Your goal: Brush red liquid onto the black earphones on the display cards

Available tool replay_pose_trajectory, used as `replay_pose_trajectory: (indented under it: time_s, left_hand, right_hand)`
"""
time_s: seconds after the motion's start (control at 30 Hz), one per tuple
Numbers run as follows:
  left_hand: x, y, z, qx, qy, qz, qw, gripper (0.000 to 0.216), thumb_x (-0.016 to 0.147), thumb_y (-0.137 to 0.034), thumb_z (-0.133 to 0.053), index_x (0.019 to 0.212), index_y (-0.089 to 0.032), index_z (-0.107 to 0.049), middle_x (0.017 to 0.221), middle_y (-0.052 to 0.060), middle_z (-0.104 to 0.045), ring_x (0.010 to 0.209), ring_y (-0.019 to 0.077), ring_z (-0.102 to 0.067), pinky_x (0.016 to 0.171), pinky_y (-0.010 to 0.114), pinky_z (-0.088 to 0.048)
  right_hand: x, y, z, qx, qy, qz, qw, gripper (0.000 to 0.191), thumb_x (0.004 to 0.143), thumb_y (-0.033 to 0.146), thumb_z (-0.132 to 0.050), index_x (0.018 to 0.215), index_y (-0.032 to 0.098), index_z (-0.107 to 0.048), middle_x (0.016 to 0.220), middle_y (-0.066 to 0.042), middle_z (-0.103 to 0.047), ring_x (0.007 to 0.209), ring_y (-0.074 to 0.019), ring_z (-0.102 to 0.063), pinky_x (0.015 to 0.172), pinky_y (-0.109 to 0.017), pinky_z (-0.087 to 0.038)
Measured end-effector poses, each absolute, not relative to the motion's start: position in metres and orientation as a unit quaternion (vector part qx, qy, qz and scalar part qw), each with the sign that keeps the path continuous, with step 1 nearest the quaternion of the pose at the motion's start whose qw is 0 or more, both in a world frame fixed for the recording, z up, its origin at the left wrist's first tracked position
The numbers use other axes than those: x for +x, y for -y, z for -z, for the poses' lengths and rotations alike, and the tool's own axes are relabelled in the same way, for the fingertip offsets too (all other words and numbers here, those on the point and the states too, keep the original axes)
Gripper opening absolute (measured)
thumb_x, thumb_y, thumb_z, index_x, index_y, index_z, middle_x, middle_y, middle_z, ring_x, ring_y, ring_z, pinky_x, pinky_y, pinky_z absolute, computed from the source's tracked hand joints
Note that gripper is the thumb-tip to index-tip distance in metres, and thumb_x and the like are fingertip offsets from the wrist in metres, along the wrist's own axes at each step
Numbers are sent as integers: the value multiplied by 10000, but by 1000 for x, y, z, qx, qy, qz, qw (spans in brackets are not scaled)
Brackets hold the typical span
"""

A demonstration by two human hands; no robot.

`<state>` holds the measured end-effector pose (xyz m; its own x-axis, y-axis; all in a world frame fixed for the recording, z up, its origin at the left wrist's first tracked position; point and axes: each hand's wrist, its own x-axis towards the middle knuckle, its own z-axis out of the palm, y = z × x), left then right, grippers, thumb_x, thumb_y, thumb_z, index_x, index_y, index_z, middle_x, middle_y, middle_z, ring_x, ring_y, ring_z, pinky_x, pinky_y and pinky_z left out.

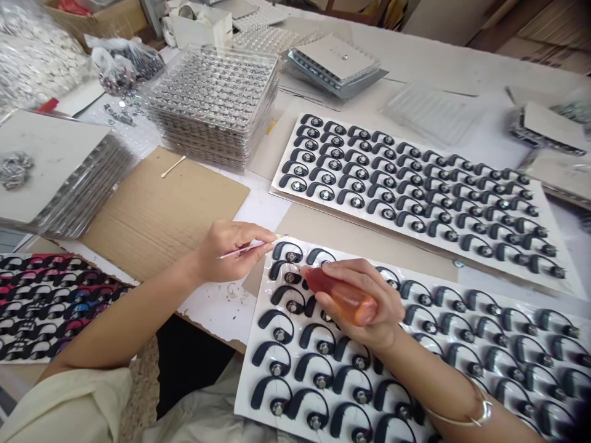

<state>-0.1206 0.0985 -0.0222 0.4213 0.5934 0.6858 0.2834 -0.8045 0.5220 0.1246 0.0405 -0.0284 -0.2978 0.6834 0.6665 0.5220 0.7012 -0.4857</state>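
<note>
two hands busy: my left hand (233, 249) pinches swab (249, 247), tip at top-row hook (286, 252); right hand (364, 307) wraps orange bottle (341, 298) over near tray (252, 394). i judge: steady nozzle, small dab, work row by row.

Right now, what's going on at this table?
A person works over a white sheet lined with rows of black ear-hook pieces. The left hand pinches a thin pink stick, tip at the sheet's top corner. The right hand grips a small orange bottle, nozzle pointing at the same pieces. A second filled sheet lies behind.
</note>
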Motion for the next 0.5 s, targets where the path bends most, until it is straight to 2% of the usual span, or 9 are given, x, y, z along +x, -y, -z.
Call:
replay_pose_trajectory:
  time_s: [0.13, 0.5]
  left_hand:
    - [-121, -100, 23, 826, -270, -471, 153, 101, 828, -136, -658, 928, -122, -665, 834, 70, -749, 722, 124, -714, 637, 160, -555]
    - [-121, -100, 23, 834, -267, -467, 124, 88, 847, -135, -631, 933, -143, -649, 831, 46, -747, 711, 113, -708, 636, 163, -559]
  right_hand:
    - [124, -40, 28, -373, 805, -76, 456, 324, 754, 239, -711, 1054, 157, -622, 841, -72, -658, 701, -149, -630, 572, -265, -561]
    - [122, -40, 27, -374, 812, -71, 442, 326, 763, 242, -709, 1067, 167, -618, 875, -77, -666, 729, -149, -646, 591, -261, -575]
